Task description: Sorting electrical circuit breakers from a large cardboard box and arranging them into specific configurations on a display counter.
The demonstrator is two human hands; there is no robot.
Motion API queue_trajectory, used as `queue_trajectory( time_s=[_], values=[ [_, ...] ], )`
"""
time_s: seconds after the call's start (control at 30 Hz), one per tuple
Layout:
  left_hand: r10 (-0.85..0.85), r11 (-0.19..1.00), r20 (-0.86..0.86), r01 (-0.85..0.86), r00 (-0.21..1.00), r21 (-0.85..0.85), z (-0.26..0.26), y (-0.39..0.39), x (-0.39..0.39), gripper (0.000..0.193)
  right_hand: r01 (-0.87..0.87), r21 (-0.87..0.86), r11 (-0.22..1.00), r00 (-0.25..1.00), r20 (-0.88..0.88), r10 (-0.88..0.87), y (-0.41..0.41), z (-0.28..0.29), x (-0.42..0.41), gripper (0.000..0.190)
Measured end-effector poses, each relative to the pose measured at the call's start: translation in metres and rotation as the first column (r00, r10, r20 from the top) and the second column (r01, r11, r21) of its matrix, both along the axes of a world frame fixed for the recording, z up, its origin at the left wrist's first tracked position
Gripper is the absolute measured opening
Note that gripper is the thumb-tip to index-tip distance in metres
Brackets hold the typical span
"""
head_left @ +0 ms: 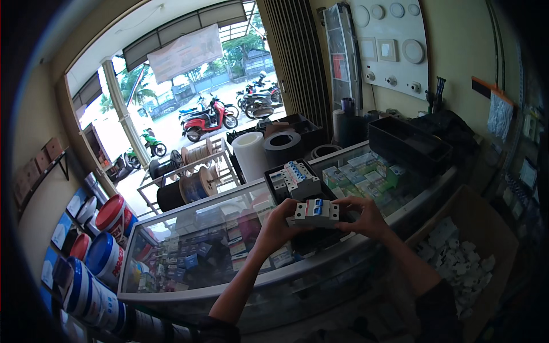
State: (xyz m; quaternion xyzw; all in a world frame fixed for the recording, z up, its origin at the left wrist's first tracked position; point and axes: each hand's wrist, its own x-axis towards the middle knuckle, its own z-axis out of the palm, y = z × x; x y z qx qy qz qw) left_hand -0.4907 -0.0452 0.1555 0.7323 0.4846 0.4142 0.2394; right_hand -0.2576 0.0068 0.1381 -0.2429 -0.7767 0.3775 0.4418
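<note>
Between my two hands is a white two-pole circuit breaker [316,213] with blue toggles, its front tilted up towards me. My left hand [281,221] grips its left end, and my right hand [360,216] holds the right end with thumb and fingers. Below and behind it lies a black plastic tray [309,245] on the glass counter. Several more circuit breakers [294,178] with blue toggles stand in a row in the far part of that tray. My hands and the held breaker hide much of the tray's near part.
Small boxes show under the glass of the display counter [214,293]. A long black bin [409,145] stands on its right end. To the right, a cardboard box [499,248] holds many white plastic pieces. Paint buckets [103,257] line the left; cable reels [195,184] sit beyond the counter.
</note>
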Motion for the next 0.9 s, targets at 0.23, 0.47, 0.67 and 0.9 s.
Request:
queue_trajectory(
  time_s=[0.23, 0.47, 0.67, 0.9],
  values=[
    [0.31, 0.949, -0.068, -0.303, 0.948, 0.09, -0.017, 0.045, 0.006, 0.042, -0.14, -0.189, 0.972, 0.99, -0.052, 0.132, 0.066, 0.004, -0.019, 0.047],
    [0.491, 0.868, -0.132, -0.472, 0.861, 0.152, -0.032, 0.065, 0.015, 0.044, 0.006, -0.04, 0.999, 0.996, 0.088, -0.002, 0.099, -0.024, -0.031, 0.054],
    [0.552, 0.826, -0.029, -0.542, 0.833, 0.155, -0.043, 0.06, 0.02, 0.058, 0.046, 0.104, 0.994, 0.994, 0.095, -0.056, 0.098, -0.024, -0.029, 0.058],
    [0.581, 0.813, -0.262, -0.541, 0.771, 0.213, -0.053, 0.062, 0.018, 0.07, 0.002, 0.141, 0.99, 0.986, 0.167, -0.026, 0.112, -0.026, -0.026, 0.058]
  ],
)
